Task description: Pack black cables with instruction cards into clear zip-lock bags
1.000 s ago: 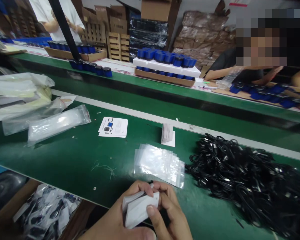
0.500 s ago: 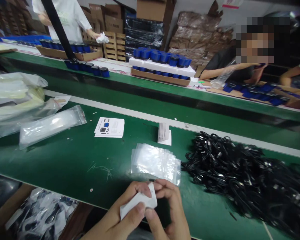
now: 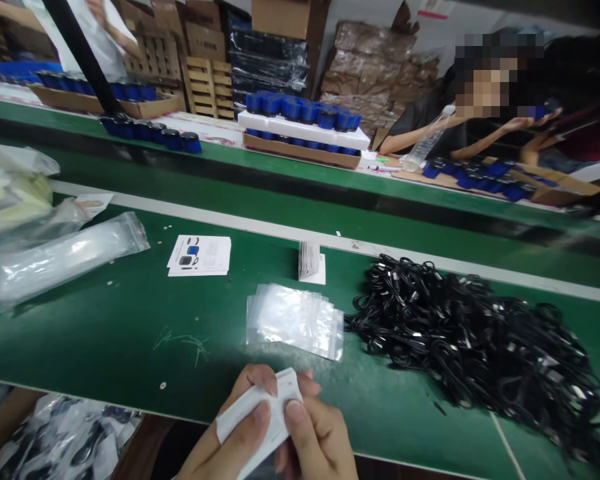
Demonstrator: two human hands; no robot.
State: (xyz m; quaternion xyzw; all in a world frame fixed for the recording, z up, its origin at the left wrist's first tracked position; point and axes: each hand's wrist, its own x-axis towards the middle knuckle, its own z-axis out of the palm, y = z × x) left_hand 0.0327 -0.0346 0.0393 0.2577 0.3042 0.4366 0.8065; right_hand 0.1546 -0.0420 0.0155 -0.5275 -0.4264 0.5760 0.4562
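Between both hands is a folded white paper leaflet [image 3: 281, 395], held just above the near edge of the green table. My left hand [image 3: 245, 417] pinches its left part, thumb on top. My right hand [image 3: 315, 427] grips the right part with the thumb pressed on the paper. What lies beneath the paper is hidden. Just beyond the hands, several clear plastic bags [image 3: 295, 320] lie fanned out. Farther back are a stack of printed sheets [image 3: 200, 255] and a small folded booklet [image 3: 309, 260] standing on a white card.
A heap of black cables [image 3: 460, 340] covers the right side. Plastic packs [image 3: 70, 257] lie at left. Below the table edge sits a box of bagged items [image 3: 65, 433]. Across the bench are blue-and-black units [image 3: 300, 110], a person [image 3: 460, 127] at right and another at left.
The leaflet has been turned and shows more of its surface, reaching lower between my hands. My view has shifted a little right. The people across the bench have moved their arms.
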